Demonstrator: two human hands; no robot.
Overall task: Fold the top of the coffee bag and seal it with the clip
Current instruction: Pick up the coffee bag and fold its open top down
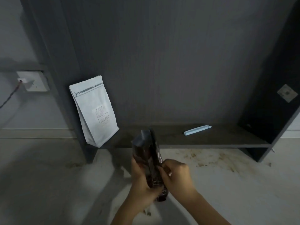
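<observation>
A dark, glossy coffee bag (146,151) is held upright in front of me, its top standing open and unfolded just before the low shelf. My left hand (141,181) wraps around the bag's left side and lower part. My right hand (175,174) pinches the bag's right edge at mid-height. A pale blue clip (197,130) lies flat on the dark shelf board (227,138), to the right of the bag and beyond both hands, touched by neither.
A pale grey-blue zip pouch (94,111) with a printed label leans at the shelf's left end. Dark side panels close the shelf on left and right. A wall socket (33,81) with a cable sits far left. The light floor (219,161) shows brown stains.
</observation>
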